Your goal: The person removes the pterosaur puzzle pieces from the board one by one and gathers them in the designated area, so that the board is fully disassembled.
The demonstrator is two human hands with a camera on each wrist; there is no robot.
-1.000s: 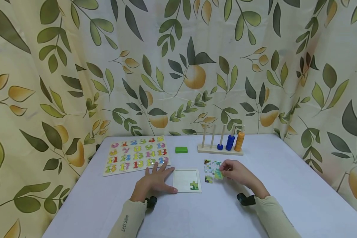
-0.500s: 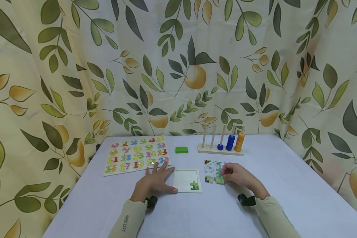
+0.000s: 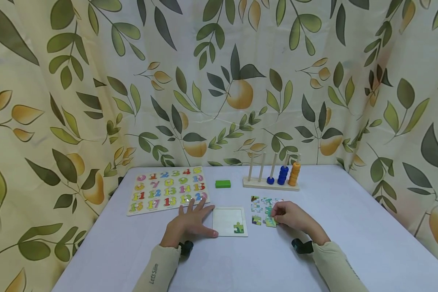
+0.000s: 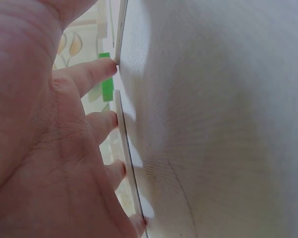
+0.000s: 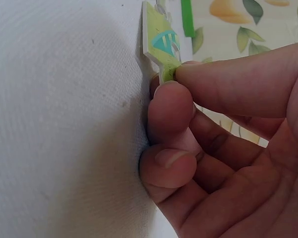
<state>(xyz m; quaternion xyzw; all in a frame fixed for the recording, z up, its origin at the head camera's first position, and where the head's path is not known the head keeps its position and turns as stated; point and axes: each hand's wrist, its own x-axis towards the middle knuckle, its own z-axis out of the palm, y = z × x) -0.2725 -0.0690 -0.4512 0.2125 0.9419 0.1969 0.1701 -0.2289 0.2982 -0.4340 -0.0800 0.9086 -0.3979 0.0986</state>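
My left hand [image 3: 190,225] lies with fingers spread. Its thumb and index finger touch the left edge of a shallow white puzzle tray [image 3: 223,219], and the other fingertips reach the front edge of a number board [image 3: 151,188]. One green jigsaw piece [image 3: 239,228] sits in the tray's lower right corner. To the tray's right, my right hand [image 3: 293,214] pinches a green jigsaw piece [image 5: 159,37] between thumb and finger, low over the tablecloth; its curled lower fingers rest on the cloth. Several loose jigsaw pieces [image 3: 256,200] lie beside that hand, some hidden behind it.
A green block [image 3: 223,184] lies beyond the tray. Behind the loose pieces stands a peg counter [image 3: 270,184] with blue and orange beads on upright rods. A leaf-patterned curtain [image 3: 237,121] closes off the table's far side.
My right hand has shifted slightly toward me, and the green piece at its fingers has slid nearer the front and a little right. The left hand stays in place.
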